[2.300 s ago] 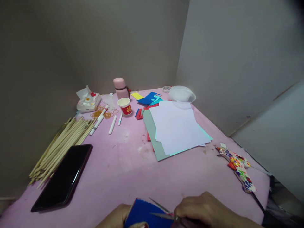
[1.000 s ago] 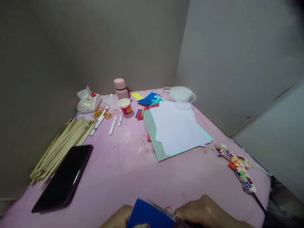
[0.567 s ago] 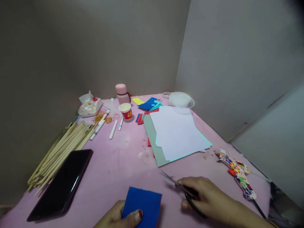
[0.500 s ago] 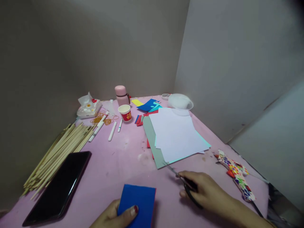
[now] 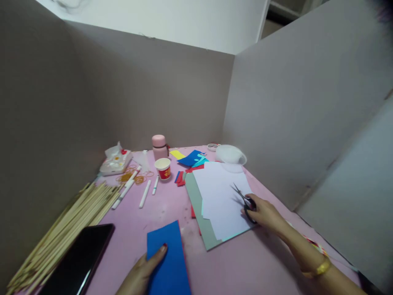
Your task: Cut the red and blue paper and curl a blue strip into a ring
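Blue paper with a thin red edge along its right side is gripped in my left hand, thumb on top. My right hand holds scissors by their black handles, blades slightly apart and pointing up and left. The scissors are over a stack of white paper. Under these sheets lies a grey board. Bits of red paper show at the board's left edge.
A black phone and a bundle of wooden sticks lie on the left. Behind are white markers, a paper cup, a pink flask, a tissue pack and a translucent container. Grey partitions enclose the table.
The view has tilted up. My right hand has carried the scissors forward and right, over the white paper. My left hand still holds the blue paper, now turned and higher in view.
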Available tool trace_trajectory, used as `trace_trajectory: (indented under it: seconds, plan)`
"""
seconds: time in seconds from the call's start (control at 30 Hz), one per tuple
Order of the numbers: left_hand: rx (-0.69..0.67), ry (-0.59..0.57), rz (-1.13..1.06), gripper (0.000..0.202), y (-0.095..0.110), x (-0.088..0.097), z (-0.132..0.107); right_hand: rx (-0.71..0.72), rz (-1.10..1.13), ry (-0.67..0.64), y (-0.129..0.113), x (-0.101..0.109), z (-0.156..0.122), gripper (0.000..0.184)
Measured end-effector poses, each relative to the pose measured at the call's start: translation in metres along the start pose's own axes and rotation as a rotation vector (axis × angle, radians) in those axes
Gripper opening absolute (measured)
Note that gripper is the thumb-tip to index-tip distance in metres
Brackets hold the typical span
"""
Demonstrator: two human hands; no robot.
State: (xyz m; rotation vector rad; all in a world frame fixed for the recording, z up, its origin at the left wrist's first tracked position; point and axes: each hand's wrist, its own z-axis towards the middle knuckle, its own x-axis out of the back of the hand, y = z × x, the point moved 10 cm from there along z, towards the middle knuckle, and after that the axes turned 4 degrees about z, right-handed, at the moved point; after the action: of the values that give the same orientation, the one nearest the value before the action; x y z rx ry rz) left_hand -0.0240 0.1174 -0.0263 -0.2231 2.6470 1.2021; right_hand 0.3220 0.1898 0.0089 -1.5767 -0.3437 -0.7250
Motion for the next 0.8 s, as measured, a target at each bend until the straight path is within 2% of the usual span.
trace_trajectory:
  seconds: [0.13,0.27,0.37,0.43,0.47,0.5,0.57,0.6,0.67,0.73,0.8]
  plan:
    - [0.0,-0.055,-0.12,0.054,-0.005,0.006,0.006,0.086,-0.232,-0.036,0.004,-0.012,0.008,0.052]
    - [-0.004,-0.073,-0.204,0.047,-0.008,0.017,0.009,0.148,-0.315,-0.126,-0.001,-0.01,0.016,0.052]
    - [0.006,-0.074,-0.248,0.038,-0.011,0.022,0.014,0.174,-0.321,-0.109,-0.022,0.001,0.012,0.041]
    - [-0.012,-0.073,-0.266,0.035,-0.009,0.024,0.018,0.184,-0.294,-0.049,-0.046,-0.002,-0.003,0.029]
    - [-0.018,-0.077,-0.274,0.035,-0.008,0.024,0.019,0.197,-0.261,-0.053,-0.06,-0.014,-0.016,0.026]
    - [-0.021,-0.084,-0.283,0.035,-0.008,0.023,0.019,0.222,-0.182,-0.133,-0.074,-0.037,-0.031,0.027]
    - [-0.016,-0.104,-0.293,0.033,-0.007,0.019,0.018,0.11,0.26,-0.519,-0.09,-0.112,-0.073,0.022]
    - [-0.013,-0.114,-0.297,0.031,-0.007,0.017,0.016,0.018,0.43,-0.637,-0.094,-0.145,-0.092,0.023]
    - [-0.009,-0.134,-0.302,0.027,-0.007,0.012,0.01,-0.013,0.648,-0.716,-0.106,-0.189,-0.117,0.034]
    - [0.009,-0.19,-0.316,0.031,-0.008,0.004,0.003,-0.069,0.836,-0.721,-0.109,-0.215,-0.124,0.041]
    - [0.047,-0.31,-0.351,0.039,-0.01,-0.01,-0.003,-0.095,0.928,-0.724,-0.11,-0.224,-0.123,0.048]
